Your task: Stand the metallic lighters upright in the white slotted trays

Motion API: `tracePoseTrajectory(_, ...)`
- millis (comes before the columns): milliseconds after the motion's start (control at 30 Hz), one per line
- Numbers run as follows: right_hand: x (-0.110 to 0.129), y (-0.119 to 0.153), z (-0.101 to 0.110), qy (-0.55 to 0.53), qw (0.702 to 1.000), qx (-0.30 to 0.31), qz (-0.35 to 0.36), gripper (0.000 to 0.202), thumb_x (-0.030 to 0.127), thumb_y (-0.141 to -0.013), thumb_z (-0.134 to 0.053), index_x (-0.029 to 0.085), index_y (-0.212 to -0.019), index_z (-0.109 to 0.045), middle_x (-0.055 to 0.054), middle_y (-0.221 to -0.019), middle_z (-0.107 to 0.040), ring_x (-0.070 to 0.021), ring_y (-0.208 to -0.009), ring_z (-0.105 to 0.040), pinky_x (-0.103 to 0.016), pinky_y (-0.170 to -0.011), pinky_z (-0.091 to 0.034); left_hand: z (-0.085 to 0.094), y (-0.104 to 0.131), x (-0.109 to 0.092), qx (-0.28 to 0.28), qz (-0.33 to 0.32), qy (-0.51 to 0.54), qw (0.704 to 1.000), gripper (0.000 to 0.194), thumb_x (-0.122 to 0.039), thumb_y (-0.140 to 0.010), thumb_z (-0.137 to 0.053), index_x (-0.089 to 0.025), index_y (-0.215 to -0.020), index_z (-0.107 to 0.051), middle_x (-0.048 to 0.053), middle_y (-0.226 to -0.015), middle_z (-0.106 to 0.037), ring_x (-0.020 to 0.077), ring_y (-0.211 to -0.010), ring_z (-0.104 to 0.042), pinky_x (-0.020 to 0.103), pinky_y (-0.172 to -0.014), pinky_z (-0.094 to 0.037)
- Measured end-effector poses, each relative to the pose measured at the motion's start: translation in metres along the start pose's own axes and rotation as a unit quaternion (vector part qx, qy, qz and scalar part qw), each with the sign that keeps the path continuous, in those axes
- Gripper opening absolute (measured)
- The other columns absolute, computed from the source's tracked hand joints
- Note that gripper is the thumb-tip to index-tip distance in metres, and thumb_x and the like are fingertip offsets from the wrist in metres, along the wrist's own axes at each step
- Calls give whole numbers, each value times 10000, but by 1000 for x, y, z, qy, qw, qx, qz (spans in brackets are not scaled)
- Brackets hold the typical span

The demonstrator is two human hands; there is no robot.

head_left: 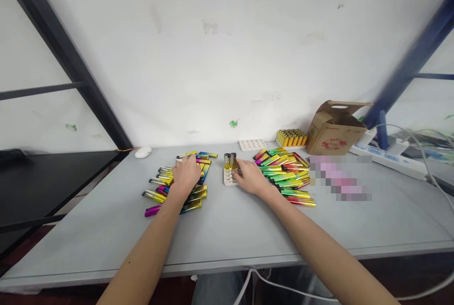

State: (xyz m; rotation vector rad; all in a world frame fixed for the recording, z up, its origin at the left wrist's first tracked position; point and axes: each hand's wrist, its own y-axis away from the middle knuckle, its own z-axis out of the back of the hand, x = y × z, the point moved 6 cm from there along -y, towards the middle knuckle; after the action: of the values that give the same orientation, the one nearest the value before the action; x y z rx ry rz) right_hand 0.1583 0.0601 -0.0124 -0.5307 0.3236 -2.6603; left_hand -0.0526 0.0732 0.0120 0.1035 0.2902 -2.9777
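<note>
My left hand rests palm down over a loose pile of shiny lighters in yellow, purple and blue. Its fingers bend down among them, slightly apart, and the tips are partly hidden. My right hand is at a small white holed tray, thumb over the holes and fingers apart at its right side. Two lighters stand upright in the tray's far row, close to the right fingertips. A second pile of lighters, green, red and yellow, lies just right of that hand.
Behind stand an empty white holed tray and a block of upright yellow lighters. An open cardboard box and a white power strip are at the right. A white rounded device lies far left. Cables hang at the table's front edge.
</note>
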Motion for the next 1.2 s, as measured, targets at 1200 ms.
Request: tracePoseTrajectory(1200, 22, -2, 20, -609, 793, 4, -7, 325, 439, -822, -627, 178, -1012, -593, -32, -820, -657, -165, -720, -615, -284, -617, -489, 37, 60, -72, -352, -401, 255, 807, 856, -409, -845, -669, -243, -1515, -164, 181, -1458, -403, 299, -1357, -426, 465, -1063, -446)
